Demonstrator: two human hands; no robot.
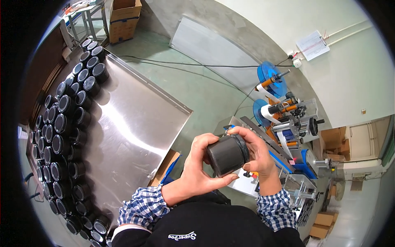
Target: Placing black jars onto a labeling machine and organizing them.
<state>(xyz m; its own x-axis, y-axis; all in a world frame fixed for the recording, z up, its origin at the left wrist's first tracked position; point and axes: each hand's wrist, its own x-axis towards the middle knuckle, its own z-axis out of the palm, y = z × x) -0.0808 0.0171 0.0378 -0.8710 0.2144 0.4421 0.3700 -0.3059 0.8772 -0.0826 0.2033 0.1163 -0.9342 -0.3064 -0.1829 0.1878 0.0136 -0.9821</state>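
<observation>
A black, round jar with a black lid [227, 154] lies tilted on its side between my two hands, held up in front of my body. My left hand [198, 164] wraps the jar's base end, with the thumb stretched along underneath. My right hand [259, 155] grips the lid end, its fingers over the top and its thumb below. Both hands are closed on the same jar. Many similar black lidded jars [61, 123] stand packed together on the left part of a shiny metal table [135, 123].
To the right stands a labelling machine [284, 119] with blue reels [271, 78] and white tape. A black cable [185, 65] crosses the floor beside a leaning grey panel [214, 53]. Cardboard boxes stand at the far left [124, 24] and lower right [323, 224].
</observation>
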